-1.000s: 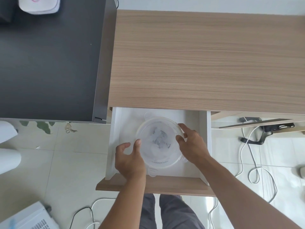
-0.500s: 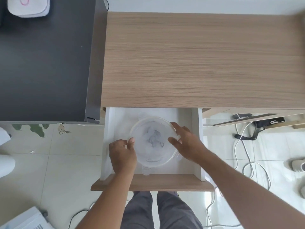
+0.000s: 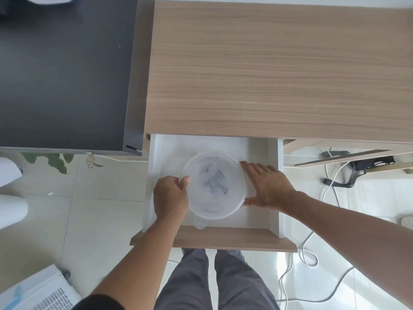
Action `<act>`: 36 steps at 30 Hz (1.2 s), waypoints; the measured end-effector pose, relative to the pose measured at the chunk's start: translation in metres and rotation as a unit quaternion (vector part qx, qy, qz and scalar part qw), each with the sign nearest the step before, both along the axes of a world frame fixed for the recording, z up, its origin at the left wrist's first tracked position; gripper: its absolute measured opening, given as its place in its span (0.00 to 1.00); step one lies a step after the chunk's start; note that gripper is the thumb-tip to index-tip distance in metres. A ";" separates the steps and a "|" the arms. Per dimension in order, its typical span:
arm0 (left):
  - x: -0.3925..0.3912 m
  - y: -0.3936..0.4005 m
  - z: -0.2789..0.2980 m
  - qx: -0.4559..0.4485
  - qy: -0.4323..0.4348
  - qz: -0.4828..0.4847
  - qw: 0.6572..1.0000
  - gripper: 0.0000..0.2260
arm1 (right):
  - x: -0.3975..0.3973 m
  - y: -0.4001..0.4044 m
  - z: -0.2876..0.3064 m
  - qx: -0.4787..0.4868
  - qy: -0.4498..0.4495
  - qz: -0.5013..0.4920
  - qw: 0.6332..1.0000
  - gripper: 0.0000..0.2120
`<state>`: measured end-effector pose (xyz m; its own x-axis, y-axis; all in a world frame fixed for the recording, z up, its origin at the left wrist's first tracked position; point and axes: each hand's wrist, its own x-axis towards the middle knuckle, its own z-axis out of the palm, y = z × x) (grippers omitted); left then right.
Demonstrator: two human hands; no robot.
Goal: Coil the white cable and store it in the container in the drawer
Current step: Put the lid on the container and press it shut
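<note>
Both forearms reach forward. The left hand (image 3: 171,196) is curled, its thumb raised toward the right. The right hand (image 3: 267,186) lies flat, its fingers straight and its thumb spread.

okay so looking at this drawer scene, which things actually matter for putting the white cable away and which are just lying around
Part of the job:
- round clear container, lid on
- open white drawer that it sits in
- left hand gripping its rim
- right hand flat against its side
- white cable on the floor

Just lying about:
- keys
- black strap
- wooden desktop
</note>
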<state>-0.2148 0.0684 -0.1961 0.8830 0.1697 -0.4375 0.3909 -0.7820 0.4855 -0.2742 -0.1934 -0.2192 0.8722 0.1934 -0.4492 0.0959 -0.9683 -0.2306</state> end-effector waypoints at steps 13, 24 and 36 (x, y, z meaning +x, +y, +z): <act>0.010 0.045 -0.008 0.099 -0.171 -0.585 0.787 0.39 | 0.004 -0.003 0.012 -0.056 -0.076 0.050 0.994 0.60; 0.002 0.028 -0.013 0.190 -0.131 -0.606 0.761 0.56 | 0.014 0.001 0.014 -0.057 -0.047 0.067 0.995 0.59; 0.054 -0.016 0.019 0.188 -0.044 -0.549 0.813 0.65 | 0.008 0.010 0.019 -0.079 -0.049 0.077 0.993 0.57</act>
